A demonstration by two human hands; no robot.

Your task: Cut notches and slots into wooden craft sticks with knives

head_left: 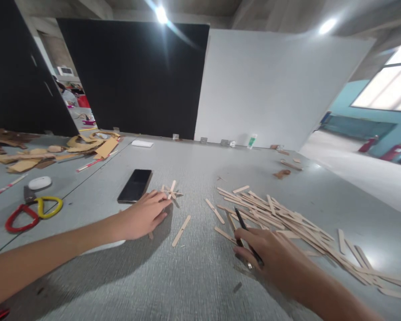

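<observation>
My left hand (144, 215) lies palm down on the grey table (200, 276), fingers stretched toward a small star of crossed wooden sticks (171, 192); a stick end shows under the hand. My right hand (270, 257) is closed round a thin black pen-like tool (247, 238), its tip pointing away over the near edge of a large heap of flat wooden sticks (287, 218). Two loose sticks (181, 230) lie between the hands.
A black phone (135, 185) lies just beyond my left hand. Red and yellow handled scissors (33, 211) and a white oval object (39, 182) lie at the left. Cardboard scraps (53, 151) are piled far left. Black and white panels stand behind the table.
</observation>
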